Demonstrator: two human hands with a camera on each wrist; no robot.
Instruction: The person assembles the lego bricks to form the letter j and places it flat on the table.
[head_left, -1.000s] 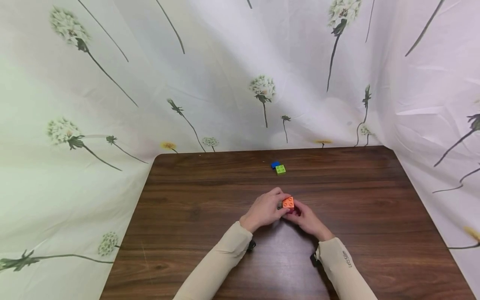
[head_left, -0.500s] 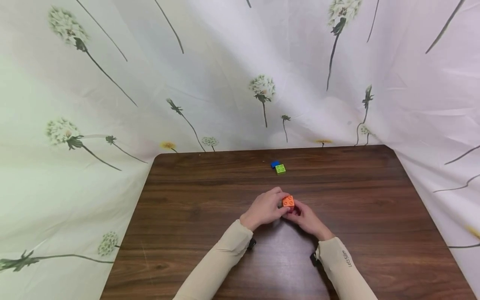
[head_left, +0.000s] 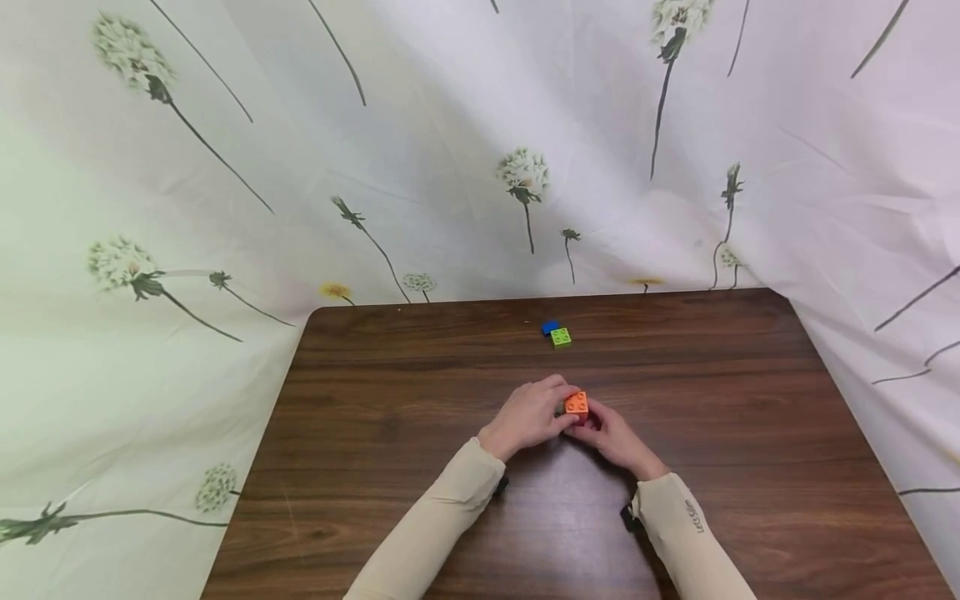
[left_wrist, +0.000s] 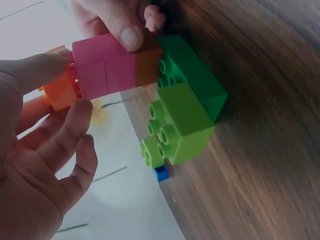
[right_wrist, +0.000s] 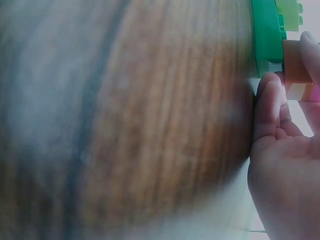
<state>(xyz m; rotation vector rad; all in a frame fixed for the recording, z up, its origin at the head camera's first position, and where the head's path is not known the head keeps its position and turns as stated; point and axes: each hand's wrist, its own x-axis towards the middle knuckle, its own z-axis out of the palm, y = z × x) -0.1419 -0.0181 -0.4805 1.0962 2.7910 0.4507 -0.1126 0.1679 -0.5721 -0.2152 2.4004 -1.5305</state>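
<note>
My left hand [head_left: 528, 415] pinches an orange toy building brick [left_wrist: 60, 92] between thumb and fingers. The orange brick tops a stack of bricks; a red strip [left_wrist: 75, 80] shows beneath it, then two pink bricks [left_wrist: 104, 65] and a brown-orange brick [left_wrist: 148, 64]. At the bottom lies a dark green brick [left_wrist: 200, 75] on the table, which also carries a lime green brick [left_wrist: 185, 112] beside the stack. My right hand [head_left: 618, 439] grips the lower stack, its thumb across the pink and brown-orange bricks. In the head view, the hands hide most of the stack.
Farther back on the brown wooden table [head_left: 405, 375] lie another lime green brick [head_left: 561, 337] and a blue brick [head_left: 550, 328], close together. A white cloth [head_left: 450, 167] printed with dandelions hangs behind the table and along both sides.
Both hands stay around the stack in nearly the same place. The head view has shifted very slightly. The bricks at the back lie as before.
</note>
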